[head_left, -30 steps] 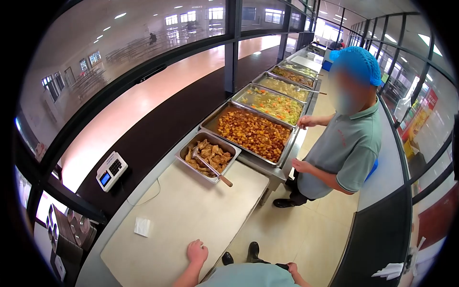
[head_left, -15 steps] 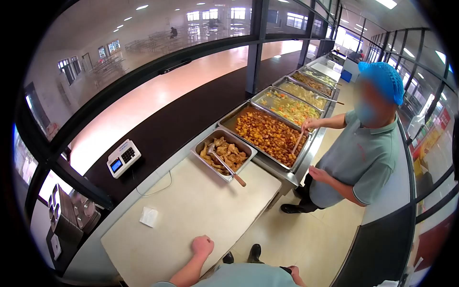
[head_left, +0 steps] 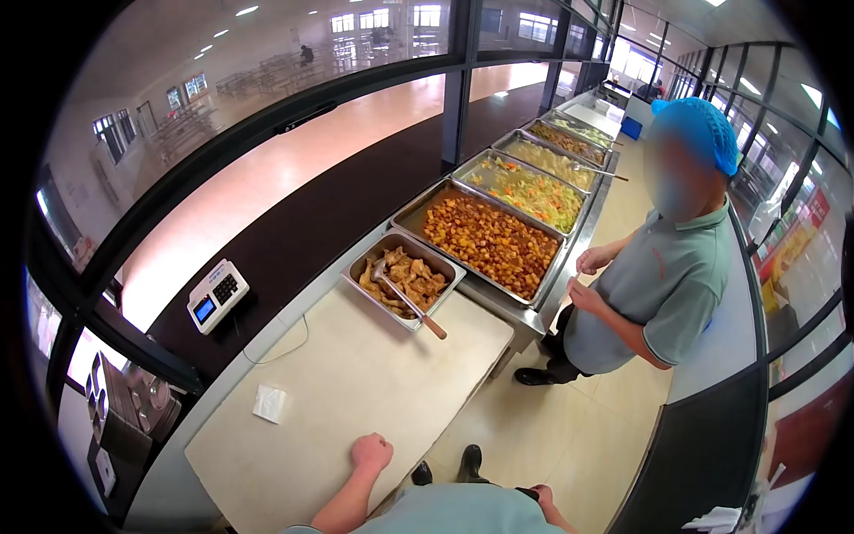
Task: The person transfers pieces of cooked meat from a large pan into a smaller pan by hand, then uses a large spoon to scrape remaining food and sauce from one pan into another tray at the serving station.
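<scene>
My left hand (head_left: 372, 451) is closed in a fist and rests on the pale countertop (head_left: 311, 454) near its front edge. Nothing shows in it. Beyond it lies a small white packet or folded paper (head_left: 269, 404). My right hand (head_left: 543, 495) is beside my waist, near something dark; its fingers are mostly hidden. At the counter's far end, a metal pan (head_left: 356, 283) contains browned meat pieces (head_left: 414, 276). A ladle (head_left: 403, 298) with a wooden handle leans in that pan, its handle over the rim. Neither of my hands touches it.
Several steel food trays (head_left: 411, 216) run along the serving line. A co-worker (head_left: 658, 285) in a blue hair cover stands at right, hands before the body. A small keypad device (head_left: 217, 297) sits on the dark ledge, near stacked metal trays (head_left: 120, 405). Framed glass borders both sides.
The co-worker's hand has drawn back from the tray of diced brown food, and both hands are now close together. The view has shifted slightly; my left fist stays on the countertop.
</scene>
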Tool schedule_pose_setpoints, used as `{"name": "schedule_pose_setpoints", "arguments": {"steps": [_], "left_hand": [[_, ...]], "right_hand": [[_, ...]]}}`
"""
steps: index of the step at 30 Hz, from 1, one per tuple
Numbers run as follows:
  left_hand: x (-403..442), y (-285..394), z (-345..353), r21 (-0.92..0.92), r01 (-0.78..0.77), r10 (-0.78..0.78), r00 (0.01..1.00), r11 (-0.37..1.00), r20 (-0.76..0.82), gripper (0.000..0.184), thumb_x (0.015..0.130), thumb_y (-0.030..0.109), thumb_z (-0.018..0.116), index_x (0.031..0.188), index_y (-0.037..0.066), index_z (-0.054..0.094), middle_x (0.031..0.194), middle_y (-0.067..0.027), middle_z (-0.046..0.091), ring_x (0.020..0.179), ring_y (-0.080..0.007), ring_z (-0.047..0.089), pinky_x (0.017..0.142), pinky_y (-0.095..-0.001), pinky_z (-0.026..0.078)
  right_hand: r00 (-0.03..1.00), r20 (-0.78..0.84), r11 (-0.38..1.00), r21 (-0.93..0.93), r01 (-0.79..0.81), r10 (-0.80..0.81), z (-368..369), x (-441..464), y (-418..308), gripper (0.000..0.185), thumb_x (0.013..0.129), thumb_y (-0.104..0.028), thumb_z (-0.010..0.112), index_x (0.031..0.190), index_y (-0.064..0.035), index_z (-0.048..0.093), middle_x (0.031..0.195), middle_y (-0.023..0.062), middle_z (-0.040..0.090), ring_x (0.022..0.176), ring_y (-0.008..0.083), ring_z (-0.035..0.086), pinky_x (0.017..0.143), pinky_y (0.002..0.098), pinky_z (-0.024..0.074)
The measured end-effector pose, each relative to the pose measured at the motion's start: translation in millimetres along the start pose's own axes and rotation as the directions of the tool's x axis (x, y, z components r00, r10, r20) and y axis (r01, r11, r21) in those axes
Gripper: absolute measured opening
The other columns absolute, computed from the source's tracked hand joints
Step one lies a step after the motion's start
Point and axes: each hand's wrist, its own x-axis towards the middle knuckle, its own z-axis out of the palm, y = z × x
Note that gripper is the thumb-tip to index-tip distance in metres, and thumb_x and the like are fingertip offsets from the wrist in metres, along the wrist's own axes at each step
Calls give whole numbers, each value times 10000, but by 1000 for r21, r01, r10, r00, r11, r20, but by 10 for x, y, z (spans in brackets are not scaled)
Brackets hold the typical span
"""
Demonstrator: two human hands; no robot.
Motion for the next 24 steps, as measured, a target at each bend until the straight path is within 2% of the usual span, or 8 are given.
{"name": "schedule_pose_setpoints", "arguments": {"steps": [4,7,24], "left_hand": [[18,-10,29,12,1,-1,1000,1000,-12,211,745,236,562,816,103,709,818,-138,679,768,-323,654,684,-428,538],[74,-57,66,42,-18,16,998,999,53,205,748,246,576,850,134,715,857,-124,683,814,-315,649,735,-417,531],[6,11,-69,-6,-35,35,997,999,70,225,747,246,584,860,91,702,906,-138,674,864,-310,641,767,-420,524]], "right_hand": [[999,3,999,3,-46,46,-47,-116,-112,489,602,-484,738,820,-46,726,832,172,691,823,314,670,753,369,530],[1000,13,1000,16,-18,17,-57,-159,-166,505,590,-478,726,815,-26,720,831,185,688,816,312,670,740,366,528],[1000,17,1000,2,6,-6,-71,-232,-261,454,627,-454,691,828,-49,722,877,163,692,839,293,667,763,364,525]]}}
